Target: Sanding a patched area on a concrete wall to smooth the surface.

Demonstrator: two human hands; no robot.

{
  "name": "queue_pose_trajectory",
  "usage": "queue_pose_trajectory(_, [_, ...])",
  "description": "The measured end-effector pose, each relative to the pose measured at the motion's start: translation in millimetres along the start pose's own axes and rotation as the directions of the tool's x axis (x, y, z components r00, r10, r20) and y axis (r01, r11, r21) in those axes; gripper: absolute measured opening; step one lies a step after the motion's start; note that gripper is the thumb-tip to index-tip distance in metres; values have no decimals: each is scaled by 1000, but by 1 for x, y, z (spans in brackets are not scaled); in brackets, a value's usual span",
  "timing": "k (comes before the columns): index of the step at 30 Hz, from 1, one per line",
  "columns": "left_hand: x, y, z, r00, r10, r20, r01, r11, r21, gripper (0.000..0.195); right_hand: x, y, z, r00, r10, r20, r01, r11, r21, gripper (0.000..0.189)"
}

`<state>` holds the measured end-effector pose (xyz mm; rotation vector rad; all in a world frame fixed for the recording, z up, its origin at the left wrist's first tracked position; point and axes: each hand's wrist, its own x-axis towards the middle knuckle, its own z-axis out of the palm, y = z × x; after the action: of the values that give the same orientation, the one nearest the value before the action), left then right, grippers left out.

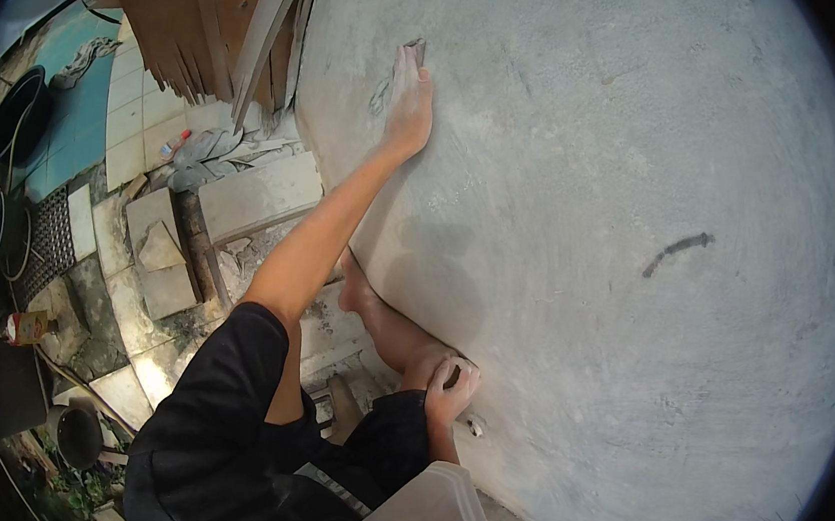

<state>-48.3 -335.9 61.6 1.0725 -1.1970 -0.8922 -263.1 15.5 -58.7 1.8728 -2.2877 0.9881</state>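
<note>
My left hand (pixel 411 105) lies stretched out against a grey plastered wall (pixel 568 335), high in the picture. Its dusty fingers press a small grey piece (pixel 416 45) to the surface, its end showing past the fingertips; its material cannot be told. Lower down, my right hand (pixel 454 388) rests curled at my bent knee, close beside the wall. A dark patch shows between its thumb and fingers; whether it is a held thing or shadow is unclear. A short dark streak (pixel 678 253) marks the wall, and a small hole (pixel 475 425) lies near my right hand.
Splintered wood panels (pixel 193 5) lean beside the wall. Loose tiles (pixel 262 189) and rubble cover the ground at left, near a crumpled grey plastic bag (pixel 205 157). Farther left are dark basins (pixel 17 113), a woven mat (pixel 51 244), a tub (pixel 6 387) and a hose (pixel 85 387).
</note>
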Motion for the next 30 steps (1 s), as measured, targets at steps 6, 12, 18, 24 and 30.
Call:
queue_pose_trajectory(6, [-27, -3, 26, 975, 54, -218, -51, 999, 20, 85, 10, -27, 9, 991, -126, -33, 124, 991, -52, 22])
queue_pose_trajectory(12, [-14, -3, 23, 892, 406, -200, -377, 911, 166, 87, 11, -33, 10, 986, -167, -18, 166, 984, -63, 27])
queue_pose_trajectory(18, [-28, -31, -1, 977, -106, -187, 94, 993, -70, 88, 15, -40, 7, 982, -188, -20, 186, 981, -50, 25])
queue_pose_trajectory(24, [-66, -8, 18, 956, 221, -192, -198, 971, 132, 56, 21, -39, 6, 968, -250, -29, 249, 968, -20, 25])
queue_pose_trajectory(30, [-100, 13, -34, 995, 37, -87, -18, 977, 211, 43, 4, -1, -2, 982, -167, -82, 170, 985, 30, 22])
